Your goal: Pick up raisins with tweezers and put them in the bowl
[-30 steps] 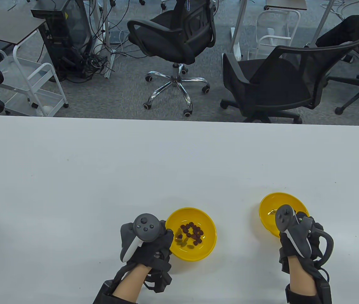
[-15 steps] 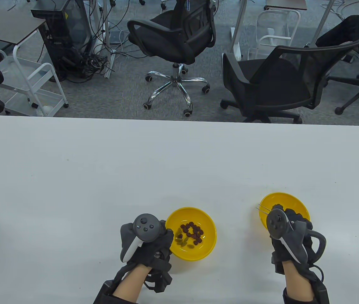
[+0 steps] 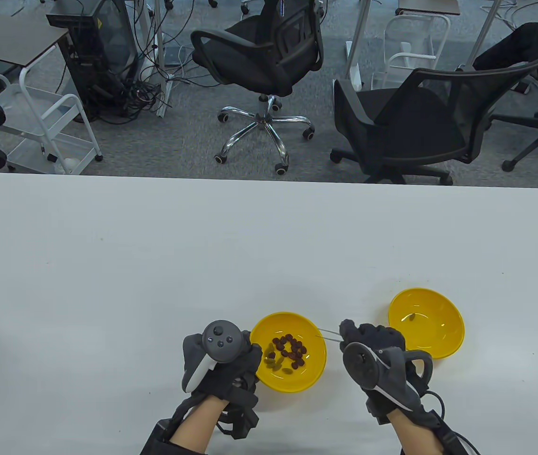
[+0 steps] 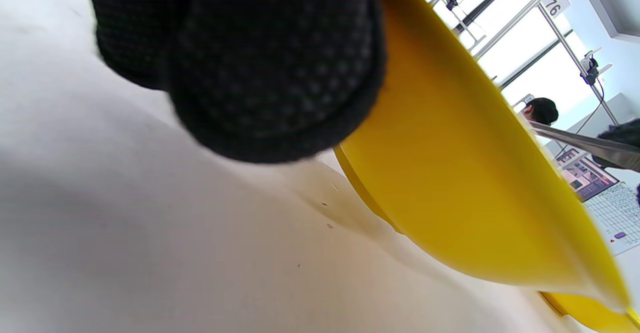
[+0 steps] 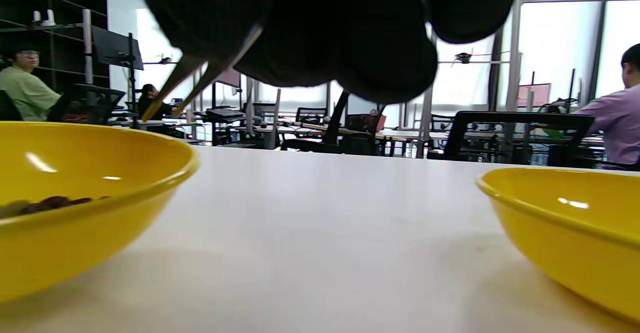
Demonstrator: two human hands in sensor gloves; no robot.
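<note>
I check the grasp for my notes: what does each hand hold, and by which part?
Right hand holds tweezers by their back end; left hand touches the raisin bowl rim.

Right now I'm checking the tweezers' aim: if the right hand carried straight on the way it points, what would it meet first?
Probably the dark raisins in the left yellow plastic bowl: the right hand points the metal tweezers leftward over its rim. Height is unclear.
</note>
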